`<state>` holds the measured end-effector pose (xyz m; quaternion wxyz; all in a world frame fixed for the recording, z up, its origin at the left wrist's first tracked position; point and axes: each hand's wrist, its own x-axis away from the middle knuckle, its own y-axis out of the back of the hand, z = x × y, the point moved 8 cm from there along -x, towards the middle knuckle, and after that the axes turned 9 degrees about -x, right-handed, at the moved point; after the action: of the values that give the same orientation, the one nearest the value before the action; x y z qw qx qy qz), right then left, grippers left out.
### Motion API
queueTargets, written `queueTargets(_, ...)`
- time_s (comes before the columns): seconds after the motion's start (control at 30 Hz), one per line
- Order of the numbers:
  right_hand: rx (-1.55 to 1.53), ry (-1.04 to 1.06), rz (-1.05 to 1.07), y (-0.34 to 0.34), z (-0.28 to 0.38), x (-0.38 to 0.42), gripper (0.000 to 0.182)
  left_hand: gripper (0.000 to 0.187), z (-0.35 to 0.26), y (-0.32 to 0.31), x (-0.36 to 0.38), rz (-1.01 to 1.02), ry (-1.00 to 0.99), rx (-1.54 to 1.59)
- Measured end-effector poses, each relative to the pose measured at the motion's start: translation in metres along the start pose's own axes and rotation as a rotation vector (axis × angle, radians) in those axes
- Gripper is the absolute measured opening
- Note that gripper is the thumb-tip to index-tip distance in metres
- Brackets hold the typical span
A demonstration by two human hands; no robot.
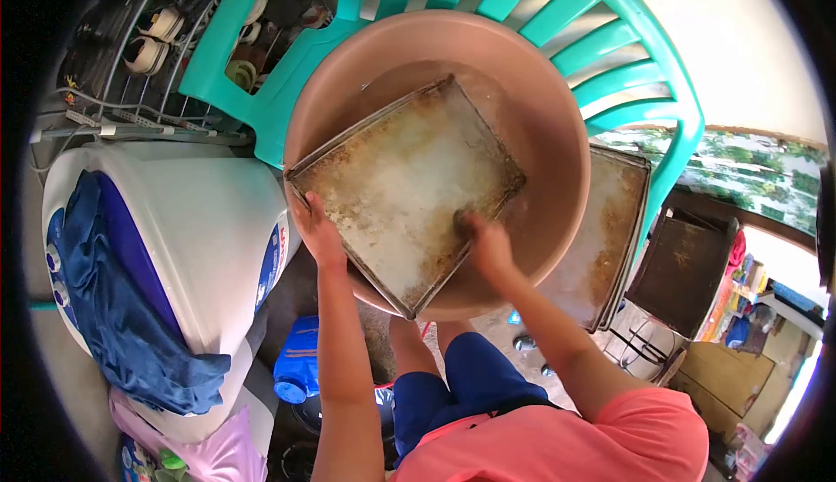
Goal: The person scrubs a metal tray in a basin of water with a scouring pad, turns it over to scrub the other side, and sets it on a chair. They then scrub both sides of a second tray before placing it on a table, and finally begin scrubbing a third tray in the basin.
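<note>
A square metal baking tray (405,190) with brown stains and a whitish wet film lies tilted across a large pinkish-brown basin (549,134). My left hand (324,236) grips the tray's left edge, thumb on the upper side; the fingers beneath are hidden. Near the tray's lower right edge, my right hand (490,245) is closed around a small dark scrubber (462,223) pressed to the surface. Its exact kind is hard to make out. Some cloudy water (488,90) shows in the basin behind the tray.
The basin rests on a green plastic chair (649,73). More stained trays (614,229) lean at its right, with a dark tray (681,264) farther off. On the left are a white appliance (196,221) draped with blue cloth (113,299), a shoe rack (131,90) and a blue container (300,360).
</note>
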<state>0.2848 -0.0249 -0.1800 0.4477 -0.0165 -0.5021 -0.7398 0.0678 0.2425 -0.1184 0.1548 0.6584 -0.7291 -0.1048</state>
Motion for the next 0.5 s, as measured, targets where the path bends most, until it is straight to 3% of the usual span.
queueTargets(0.07,-0.016,0.348,-0.146,0.001,0.048,0.037,0.057,0.056,0.002,-0.002,-0.002,0.056,0.011,0.023)
queueTargets(0.1,-0.009,0.366,-0.177,0.002,0.041,0.032,0.056,0.06,0.003,-0.003,-0.001,0.088,0.017,0.03)
queueTargets(0.17,0.013,-0.143,-0.029,0.006,-0.024,-0.024,0.049,0.059,0.005,-0.003,-0.001,0.079,0.033,0.02)
queueTargets(0.23,-0.012,-0.15,-0.238,0.045,-0.062,-0.075,0.03,0.05,0.006,-0.001,0.0,-0.003,0.052,-0.015)
queueTargets(0.27,0.05,-0.029,-0.39,0.052,-0.077,-0.092,0.029,0.051,0.006,-0.001,0.0,-0.002,0.034,-0.036)
queueTargets(0.33,0.141,-0.081,-0.32,0.036,-0.072,-0.089,0.034,0.051,0.004,0.0,-0.002,0.005,0.001,-0.076)
queueTargets(0.4,0.12,-0.105,-0.178,0.01,-0.04,-0.036,0.042,0.052,0.004,0.001,-0.003,0.004,-0.01,-0.05)
queueTargets(0.47,0.028,0.277,-0.251,-0.004,0.021,0.028,0.053,0.052,0.004,-0.002,0.0,-0.004,0.011,-0.02)
queueTargets(0.5,0.001,0.249,-0.235,-0.002,0.024,0.03,0.053,0.052,0.005,-0.002,0.001,-0.012,0.034,-0.01)
